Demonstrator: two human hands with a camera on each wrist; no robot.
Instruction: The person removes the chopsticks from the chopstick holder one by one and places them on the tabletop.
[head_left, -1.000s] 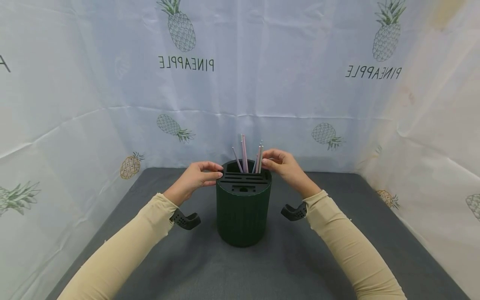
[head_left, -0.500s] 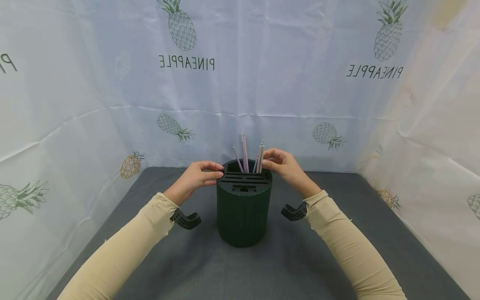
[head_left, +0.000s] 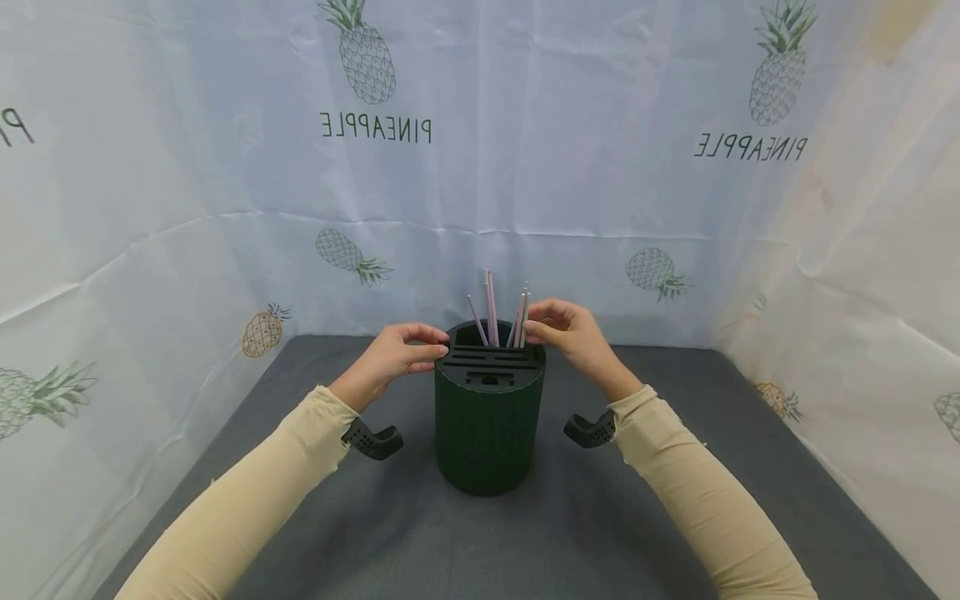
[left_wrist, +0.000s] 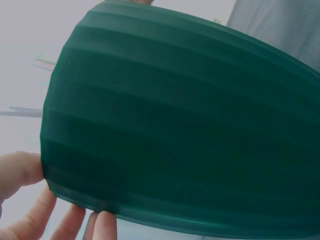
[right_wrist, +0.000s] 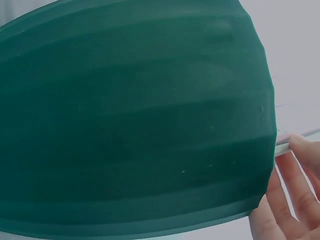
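Observation:
A dark green knife holder (head_left: 487, 437) stands upright on the table, with a black slotted top (head_left: 480, 360). Several thin pastel sticks (head_left: 492, 310), resembling chopsticks, rise from its open rear compartment. My left hand (head_left: 392, 358) grips the holder's left edge; in the left wrist view the thumb (left_wrist: 20, 172) is at the rim and the fingertips lie along the side wall. At the right rim, my right hand (head_left: 573, 335) pinches a pale stick (right_wrist: 283, 148) between thumb and index finger, its other fingers beside the wall. The sticks' lower ends are hidden inside.
A dark grey cloth (head_left: 465, 550) covers the table. White pineapple-print curtains (head_left: 517, 183) enclose the back and both sides. Black wrist mounts (head_left: 373, 440) jut inward beneath each hand, one on either side of the holder.

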